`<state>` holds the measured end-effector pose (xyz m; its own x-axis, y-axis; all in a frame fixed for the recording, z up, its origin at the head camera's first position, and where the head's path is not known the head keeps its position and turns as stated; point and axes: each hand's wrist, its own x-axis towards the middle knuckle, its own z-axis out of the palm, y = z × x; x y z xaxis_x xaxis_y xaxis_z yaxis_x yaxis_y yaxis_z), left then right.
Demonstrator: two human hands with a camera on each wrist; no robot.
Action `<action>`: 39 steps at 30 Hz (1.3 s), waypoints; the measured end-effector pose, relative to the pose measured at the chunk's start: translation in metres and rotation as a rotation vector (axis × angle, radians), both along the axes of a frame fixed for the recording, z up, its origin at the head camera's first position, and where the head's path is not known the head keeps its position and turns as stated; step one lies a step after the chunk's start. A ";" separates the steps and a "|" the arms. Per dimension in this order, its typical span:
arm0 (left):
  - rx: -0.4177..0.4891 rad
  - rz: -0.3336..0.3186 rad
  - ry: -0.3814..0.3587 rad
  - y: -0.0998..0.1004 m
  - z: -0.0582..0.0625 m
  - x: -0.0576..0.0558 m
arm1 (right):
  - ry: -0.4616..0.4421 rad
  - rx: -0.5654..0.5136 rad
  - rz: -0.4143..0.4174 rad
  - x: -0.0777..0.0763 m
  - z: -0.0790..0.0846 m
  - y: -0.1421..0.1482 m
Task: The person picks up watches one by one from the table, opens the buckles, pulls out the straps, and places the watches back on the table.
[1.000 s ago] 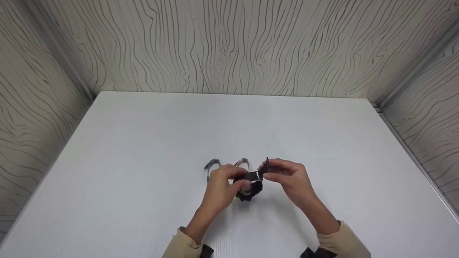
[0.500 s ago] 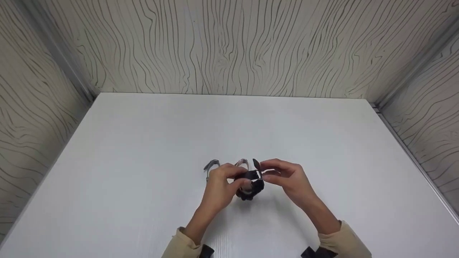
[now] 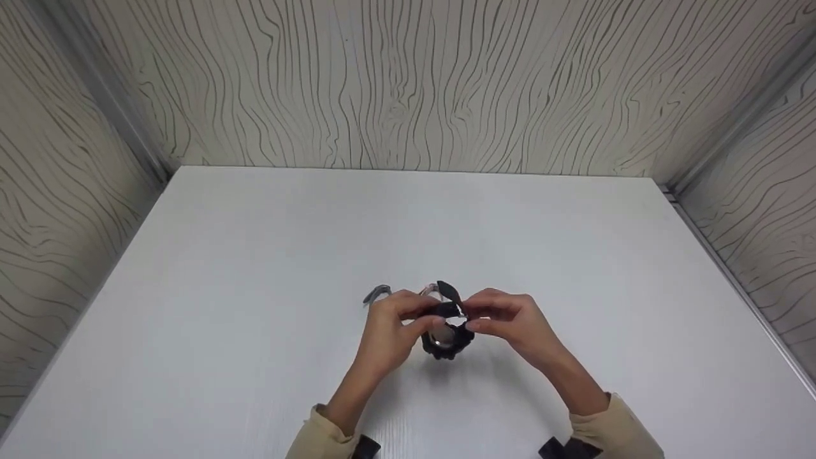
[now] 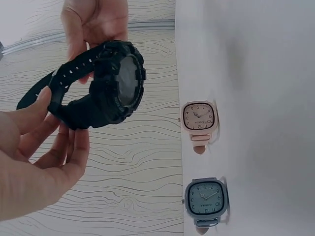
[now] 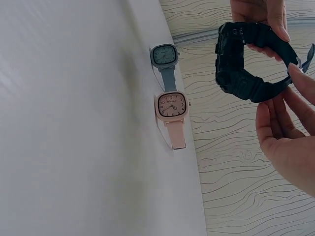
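Above the white table, both hands hold a black wristwatch (image 3: pixel 444 350) whose strap is bent round into a loop. My left hand (image 3: pixel 390 331) pinches one strap piece between thumb and fingers. On the other side my right hand (image 3: pixel 519 324) pinches the strap near the buckle, with the pointed strap end (image 3: pixel 448 291) sticking up past it. In the left wrist view the chunky round case (image 4: pixel 106 91) faces right and holes show along the strap. The right wrist view shows the loop side-on, the strap end (image 5: pixel 310 58) jutting beyond the right thumb.
Beyond the hands, a pink square-faced watch (image 4: pixel 199 118) and a blue-grey one (image 4: pixel 206 199) stand side by side on the white table (image 3: pixel 255 255). Wood-patterned panels (image 3: pixel 395 83) enclose the table at the back and both sides.
The pointed strap end has swung left, from upright by my right fingers to leaning over the buckle. My right hand has shifted slightly, and the watch case has moved a little right.
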<state>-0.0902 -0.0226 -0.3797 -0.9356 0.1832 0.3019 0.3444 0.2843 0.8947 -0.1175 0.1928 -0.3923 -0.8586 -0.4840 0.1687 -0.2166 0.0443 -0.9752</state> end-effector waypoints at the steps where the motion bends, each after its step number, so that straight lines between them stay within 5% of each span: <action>1: 0.001 -0.001 -0.003 0.000 0.000 0.000 | 0.018 -0.010 0.003 0.000 0.000 0.000; 14: 0.027 0.000 0.011 0.002 -0.001 0.001 | 0.131 -0.014 -0.045 0.001 0.002 -0.002; 39: 0.021 0.029 0.055 0.001 -0.005 0.000 | 0.060 0.025 -0.084 0.004 0.000 0.001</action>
